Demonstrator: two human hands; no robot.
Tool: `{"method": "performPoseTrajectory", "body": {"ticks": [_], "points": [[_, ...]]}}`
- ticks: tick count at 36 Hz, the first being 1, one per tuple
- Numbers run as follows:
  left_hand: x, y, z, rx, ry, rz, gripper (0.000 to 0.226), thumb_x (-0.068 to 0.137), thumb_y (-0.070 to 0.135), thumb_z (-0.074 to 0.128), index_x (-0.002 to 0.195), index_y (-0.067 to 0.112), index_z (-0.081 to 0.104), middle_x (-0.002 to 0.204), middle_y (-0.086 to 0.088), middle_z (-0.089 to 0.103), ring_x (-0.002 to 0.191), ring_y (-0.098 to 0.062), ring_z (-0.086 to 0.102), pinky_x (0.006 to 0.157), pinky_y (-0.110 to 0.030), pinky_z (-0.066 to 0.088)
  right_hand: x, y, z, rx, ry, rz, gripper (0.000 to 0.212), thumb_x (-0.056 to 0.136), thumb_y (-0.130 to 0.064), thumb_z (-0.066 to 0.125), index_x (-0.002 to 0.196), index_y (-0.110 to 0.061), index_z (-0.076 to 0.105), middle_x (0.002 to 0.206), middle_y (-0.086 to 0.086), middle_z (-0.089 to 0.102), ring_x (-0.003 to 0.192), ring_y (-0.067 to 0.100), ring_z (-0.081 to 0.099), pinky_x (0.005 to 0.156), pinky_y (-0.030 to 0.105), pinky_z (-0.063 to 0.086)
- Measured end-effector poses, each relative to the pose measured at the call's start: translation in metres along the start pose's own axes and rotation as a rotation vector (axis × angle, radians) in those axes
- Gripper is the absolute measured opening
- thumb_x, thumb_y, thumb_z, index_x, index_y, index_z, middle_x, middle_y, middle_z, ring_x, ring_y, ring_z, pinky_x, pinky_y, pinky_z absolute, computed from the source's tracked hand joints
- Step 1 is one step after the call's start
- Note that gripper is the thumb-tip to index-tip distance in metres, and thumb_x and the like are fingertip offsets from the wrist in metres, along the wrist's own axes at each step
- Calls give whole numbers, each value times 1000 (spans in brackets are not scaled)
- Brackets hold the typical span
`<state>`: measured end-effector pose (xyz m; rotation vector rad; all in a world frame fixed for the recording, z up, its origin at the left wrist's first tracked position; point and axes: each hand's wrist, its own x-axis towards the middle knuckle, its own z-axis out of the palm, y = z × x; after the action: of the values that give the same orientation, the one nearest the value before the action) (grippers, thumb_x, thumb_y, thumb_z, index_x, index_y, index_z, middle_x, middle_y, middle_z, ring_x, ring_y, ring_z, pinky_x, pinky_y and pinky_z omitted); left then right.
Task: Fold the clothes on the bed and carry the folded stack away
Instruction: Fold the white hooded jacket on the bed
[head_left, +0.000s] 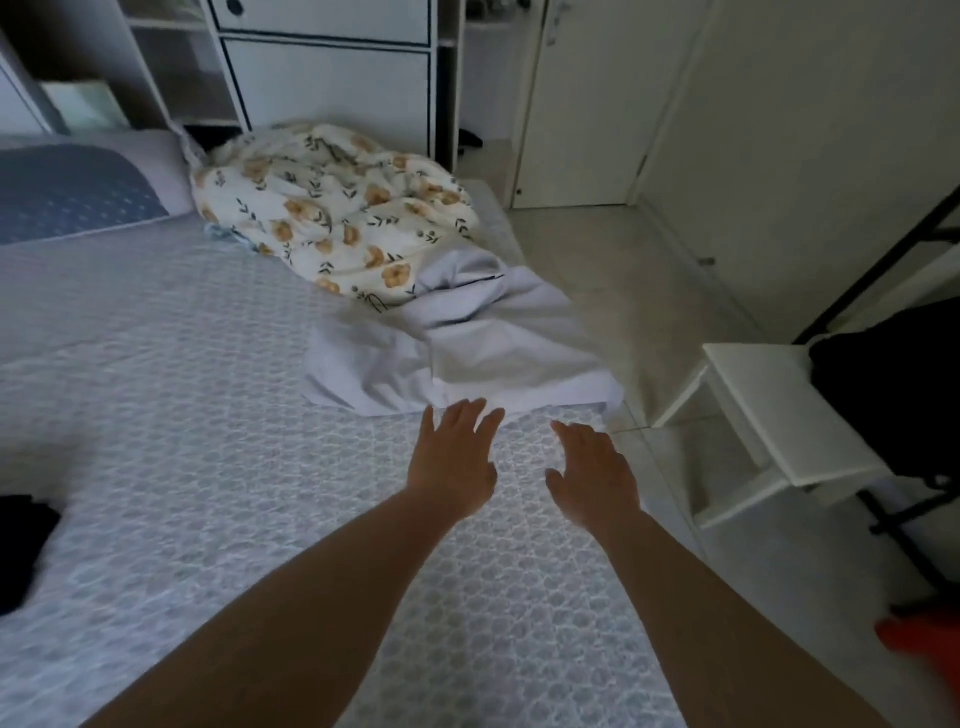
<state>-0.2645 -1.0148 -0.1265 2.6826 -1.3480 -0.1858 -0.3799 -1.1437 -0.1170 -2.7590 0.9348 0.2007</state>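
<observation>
near the right edge of the bed (171, 395) lies a pale lilac garment (467, 348), crumpled, its near hem almost at the mattress edge. it looks thin, soft and light, with no stiffness, so i judge it will sag and slide when lifted; the best place to take it is probably the near hem, at two points well apart, so that it hangs flat. just behind it, touching it, is a floral cloth (337, 213), bulkier and bunched toward the far right corner. the left hand (452, 462) reaches with fingers straight and spread, its tips just at the hem; whether they touch it i cannot tell. the right hand (595, 473) is beside it, fingers relaxed, holding nothing. a dark cloth (21, 545) lies at the left edge. a white stool (769, 415) stands on the floor beside the bed.
</observation>
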Motion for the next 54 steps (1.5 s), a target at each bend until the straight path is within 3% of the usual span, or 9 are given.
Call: {"method": "performPoseTrajectory", "body": {"ticks": [13,20,27,32,35,42,45,48,54], "points": [[105,-18,139,97,-206,-138,66,93,30,48,150,26,15,159,1,11,146,-18,5,116,-48,-2,117,62,125,75,-129,-85,59,93,-28,49,147,-24,23,149,-2,30,134,19,28,105,35,31],[152,-32,216,153,-248,-162,43,93,33,46,135,26,48,160,-4,-5,147,-22,-9,117,-52,-2,167,77,190,84,-141,-94,59,93,-28,49,146,-25,24,149,-3,30,134,19,30,104,33,32],[194,-64,269,389,-217,-65,67,94,35,47,147,47,9,139,-12,-50,133,-41,-37,108,-60,-17,204,86,235,118,-84,-145,56,94,-32,47,145,-26,25,147,-5,30,133,17,29,104,31,31],[225,-79,282,407,-90,-20,59,91,15,48,142,36,28,156,-17,10,145,-36,5,113,-58,-3,218,88,250,139,-40,-179,53,94,-30,48,143,-25,29,144,-4,34,130,17,32,102,31,33],[231,-81,279,338,-40,-15,48,91,12,42,138,23,38,121,-6,58,114,-25,57,110,-45,28,216,88,253,142,-43,-209,53,93,-30,49,143,-26,30,142,-4,36,129,16,34,102,31,34],[188,-48,247,-199,-127,-60,18,96,20,43,113,17,45,92,-8,66,83,-32,64,69,-35,48,201,81,232,107,110,-176,70,88,-32,59,148,-30,21,151,-4,24,134,17,29,102,30,34],[161,-35,214,-469,-142,-25,11,98,21,40,106,17,47,70,0,56,60,-22,56,51,-27,40,188,67,208,83,158,-221,57,77,-27,75,130,-21,54,139,5,46,126,28,42,95,39,41],[141,-34,168,-624,-86,-58,12,99,17,35,96,24,45,68,1,54,53,-17,49,49,-26,37,172,50,172,88,278,-232,35,61,-15,84,91,-12,67,100,6,66,97,31,60,80,41,49],[103,-34,57,-830,89,-211,38,93,1,34,73,32,45,70,9,50,64,-2,45,55,-8,34,133,14,78,105,315,-265,21,70,-11,78,85,-9,64,74,7,63,69,31,61,64,37,47]]}}
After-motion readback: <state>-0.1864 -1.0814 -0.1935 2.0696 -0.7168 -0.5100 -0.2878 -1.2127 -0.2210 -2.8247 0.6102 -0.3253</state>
